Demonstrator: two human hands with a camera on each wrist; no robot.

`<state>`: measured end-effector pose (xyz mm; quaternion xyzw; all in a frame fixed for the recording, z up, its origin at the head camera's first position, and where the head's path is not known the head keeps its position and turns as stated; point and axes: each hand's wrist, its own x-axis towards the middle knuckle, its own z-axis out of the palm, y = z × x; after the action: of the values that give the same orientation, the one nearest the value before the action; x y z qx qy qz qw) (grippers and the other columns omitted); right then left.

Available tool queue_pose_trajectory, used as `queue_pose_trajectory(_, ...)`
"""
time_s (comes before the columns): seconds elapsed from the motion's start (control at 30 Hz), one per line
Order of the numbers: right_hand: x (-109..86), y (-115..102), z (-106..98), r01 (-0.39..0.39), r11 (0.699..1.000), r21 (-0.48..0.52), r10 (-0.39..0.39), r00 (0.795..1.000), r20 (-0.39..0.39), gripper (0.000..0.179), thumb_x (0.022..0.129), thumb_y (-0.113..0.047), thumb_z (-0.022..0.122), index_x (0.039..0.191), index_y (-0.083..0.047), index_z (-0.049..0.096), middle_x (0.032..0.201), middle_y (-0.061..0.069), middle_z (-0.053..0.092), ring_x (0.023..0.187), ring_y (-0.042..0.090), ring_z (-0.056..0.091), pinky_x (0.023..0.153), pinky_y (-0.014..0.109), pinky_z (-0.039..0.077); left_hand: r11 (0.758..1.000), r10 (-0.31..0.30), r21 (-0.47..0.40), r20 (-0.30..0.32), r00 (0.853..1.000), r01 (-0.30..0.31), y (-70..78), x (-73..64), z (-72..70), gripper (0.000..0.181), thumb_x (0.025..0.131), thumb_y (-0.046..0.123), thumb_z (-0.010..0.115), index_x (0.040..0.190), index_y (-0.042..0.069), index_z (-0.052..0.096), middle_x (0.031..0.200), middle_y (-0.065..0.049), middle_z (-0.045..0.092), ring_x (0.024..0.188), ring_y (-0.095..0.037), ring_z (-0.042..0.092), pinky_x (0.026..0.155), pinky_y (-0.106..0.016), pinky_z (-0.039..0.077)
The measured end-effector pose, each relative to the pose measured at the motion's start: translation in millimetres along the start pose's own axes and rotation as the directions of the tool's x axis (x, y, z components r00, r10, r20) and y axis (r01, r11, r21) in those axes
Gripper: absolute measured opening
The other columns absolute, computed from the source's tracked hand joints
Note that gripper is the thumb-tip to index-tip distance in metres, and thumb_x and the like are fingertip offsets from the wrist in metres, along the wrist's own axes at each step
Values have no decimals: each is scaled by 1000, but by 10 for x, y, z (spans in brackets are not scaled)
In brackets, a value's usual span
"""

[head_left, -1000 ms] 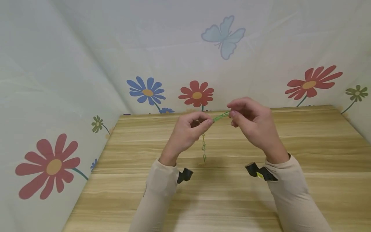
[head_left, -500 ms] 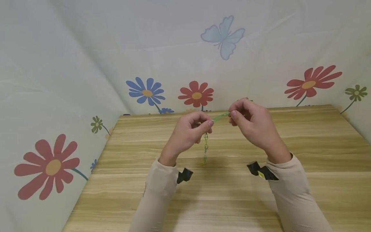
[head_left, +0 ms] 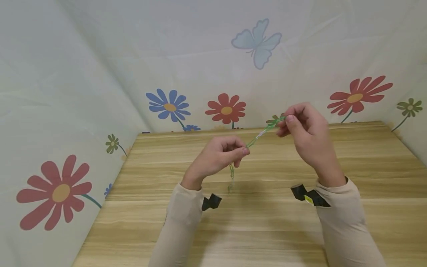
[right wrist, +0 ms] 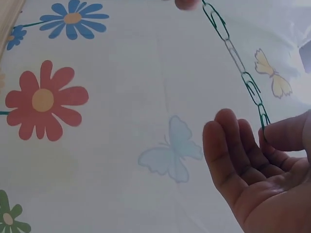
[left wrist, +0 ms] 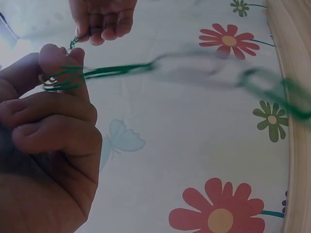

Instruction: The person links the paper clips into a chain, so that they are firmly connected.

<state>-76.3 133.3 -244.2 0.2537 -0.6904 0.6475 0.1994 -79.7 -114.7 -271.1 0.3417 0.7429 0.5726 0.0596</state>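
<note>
A chain of linked paper clips, mostly green with a whitish one among them, stretches between both hands above the table. My left hand pinches it between thumb and forefinger, and the rest of the chain dangles below that hand. In the left wrist view, the hanging clips are blurred, and several green wire loops show at the fingertips. Higher and to the right, my right hand pinches the chain's upper end between thumb and forefinger; its other fingers are loosely bent in the right wrist view.
The wood-grain table lies under both hands. Behind it and to the left hangs a pale cloth printed with flowers and a butterfly. Black wrist cameras sit at both beige sleeves.
My right hand has moved up and right, and my left hand slightly down. The chain stretch between them has grown longer, showing a whitish clip. The dangling part has swung slightly left.
</note>
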Motion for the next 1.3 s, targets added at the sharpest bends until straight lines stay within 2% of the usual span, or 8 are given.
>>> queue_pose_trajectory(0.17,26,9,-158,67,992,104,-52,989,-140,9,101,1,52,99,0,60,82,17,62,68,20,67,69,24,58,1000,6,-1,36,999,-6,-21,10,-7,11,100,9,61,95,3,68,66,-8,57,55,-25,45,52,-30,33)
queue_pose_trajectory(0.4,50,26,-273,117,967,225,-58,966,-250,5,99,4,56,98,9,58,79,18,61,62,23,66,67,26,58,1000,-8,-23,70,998,10,-49,12,3,10,101,8,60,97,2,68,67,-9,55,59,-25,52,54,-30,38)
queue_pose_trajectory(0.7,58,15,-388,165,947,274,-57,930,-364,4,99,5,56,98,7,59,78,21,59,60,26,65,65,30,59,995,-100,27,112,989,97,-36,30,5,29,101,14,61,128,3,63,64,-8,56,56,-31,46,48,-29,30)
queue_pose_trajectory(0.8,75,8,-482,181,924,335,-13,894,-447,3,98,6,56,97,8,58,76,23,58,56,29,63,62,33,59,994,-105,27,122,987,102,-45,38,0,28,103,13,58,128,1,63,65,-8,54,58,-26,47,51,-30,34)
queue_pose_trajectory(1.03,110,6,-694,295,839,458,89,755,-650,6,93,13,53,87,11,52,73,28,54,54,35,60,53,38,58,992,-124,-16,123,985,127,-85,52,3,22,106,9,51,116,-5,65,70,-7,53,52,-21,37,47,-26,31)
queue_pose_trajectory(1.1,106,3,-710,295,817,495,119,754,-646,6,94,12,54,89,11,51,76,29,56,58,37,62,54,40,58,989,-137,-40,133,982,144,-100,53,8,23,107,9,50,117,-6,64,72,-7,53,47,-18,33,44,-26,28)
queue_pose_trajectory(1.17,105,0,-715,288,776,561,151,779,-608,5,97,10,52,92,11,49,80,33,59,63,41,64,56,42,59,987,-146,-53,139,979,154,-112,53,10,24,107,10,49,118,-6,64,73,-8,53,44,-18,31,41,-26,28)
queue_pose_trajectory(1.3,103,10,-749,274,604,748,211,851,-481,11,103,7,43,95,14,43,81,38,61,66,49,64,61,50,59,985,-164,-27,136,977,169,-130,44,-4,21,107,10,51,116,-1,66,71,-8,53,44,-17,34,41,-26,30)
